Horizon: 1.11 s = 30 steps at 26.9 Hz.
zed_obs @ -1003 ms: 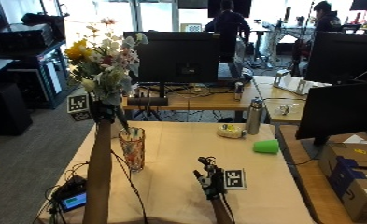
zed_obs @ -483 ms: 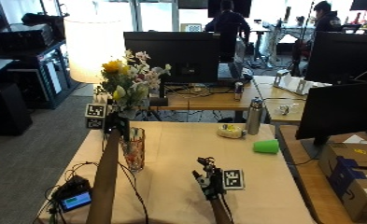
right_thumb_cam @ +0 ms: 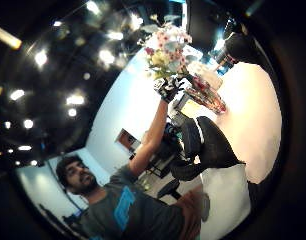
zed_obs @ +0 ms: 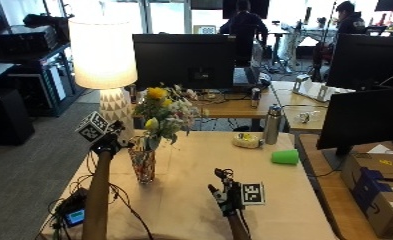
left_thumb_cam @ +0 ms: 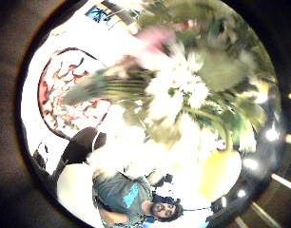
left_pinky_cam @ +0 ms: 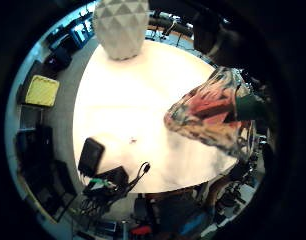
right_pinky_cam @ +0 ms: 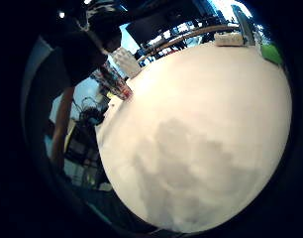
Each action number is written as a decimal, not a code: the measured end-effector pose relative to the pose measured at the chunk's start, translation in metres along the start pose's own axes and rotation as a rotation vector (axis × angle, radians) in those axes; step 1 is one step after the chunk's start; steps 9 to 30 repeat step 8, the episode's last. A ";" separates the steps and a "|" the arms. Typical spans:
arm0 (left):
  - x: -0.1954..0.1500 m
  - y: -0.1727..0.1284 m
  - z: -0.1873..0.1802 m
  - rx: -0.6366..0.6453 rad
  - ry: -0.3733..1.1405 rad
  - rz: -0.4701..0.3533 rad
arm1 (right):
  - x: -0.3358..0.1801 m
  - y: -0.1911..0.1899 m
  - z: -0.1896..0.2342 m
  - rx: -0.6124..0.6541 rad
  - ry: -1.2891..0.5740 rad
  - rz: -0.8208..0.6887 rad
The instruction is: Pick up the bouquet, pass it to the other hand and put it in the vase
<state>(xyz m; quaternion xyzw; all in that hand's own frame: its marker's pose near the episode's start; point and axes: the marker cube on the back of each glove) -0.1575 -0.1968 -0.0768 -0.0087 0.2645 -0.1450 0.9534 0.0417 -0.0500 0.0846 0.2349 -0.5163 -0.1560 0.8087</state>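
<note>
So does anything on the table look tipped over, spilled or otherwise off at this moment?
Nothing stands out. The vase stands upright on the table with the bouquet in its mouth beside the left hand. The green cup lies on its side, but nothing has spilled.

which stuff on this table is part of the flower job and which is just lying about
Part of the job:
- mixed yellow and white flower bouquet
- patterned glass vase
- left hand
- right hand

Lying about:
- green plastic cup
- grey metal bottle
- white table lamp
- small screen device
</note>
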 end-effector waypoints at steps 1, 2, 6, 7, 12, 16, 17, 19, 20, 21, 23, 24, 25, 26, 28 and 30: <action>-0.008 0.000 -0.005 0.025 -0.023 0.038 | -0.001 0.000 -0.001 0.002 0.005 -0.008; -0.017 0.001 -0.011 0.053 -0.037 0.052 | -0.002 0.000 -0.002 0.003 0.017 -0.009; -0.041 0.012 -0.033 0.143 0.000 0.054 | -0.012 0.002 -0.001 0.009 -0.009 -0.012; -0.043 0.015 -0.036 0.154 0.017 0.057 | -0.018 0.002 0.001 0.009 -0.053 -0.022; -0.044 0.017 -0.038 0.160 0.027 0.060 | -0.022 0.002 0.002 0.009 -0.085 -0.029; -0.044 0.017 -0.038 0.160 0.027 0.060 | -0.022 0.002 0.002 0.009 -0.085 -0.029; -0.044 0.017 -0.038 0.160 0.027 0.060 | -0.022 0.002 0.002 0.009 -0.085 -0.029; -0.044 0.017 -0.038 0.160 0.027 0.060 | -0.022 0.002 0.002 0.009 -0.085 -0.029; -0.044 0.017 -0.038 0.160 0.027 0.060 | -0.022 0.002 0.002 0.009 -0.085 -0.029; -0.044 0.017 -0.038 0.160 0.027 0.060 | -0.022 0.002 0.002 0.009 -0.085 -0.029; -0.044 0.017 -0.038 0.160 0.027 0.060 | -0.022 0.002 0.002 0.009 -0.085 -0.029; -0.044 0.017 -0.038 0.160 0.027 0.060 | -0.022 0.002 0.002 0.009 -0.085 -0.029; -0.044 0.017 -0.038 0.160 0.027 0.060 | -0.022 0.002 0.002 0.009 -0.085 -0.029; -0.044 0.017 -0.038 0.160 0.027 0.060 | -0.022 0.002 0.002 0.009 -0.085 -0.029; -0.044 0.017 -0.038 0.160 0.027 0.060 | -0.022 0.002 0.002 0.009 -0.085 -0.029; -0.044 0.017 -0.038 0.160 0.027 0.060 | -0.022 0.002 0.002 0.009 -0.085 -0.029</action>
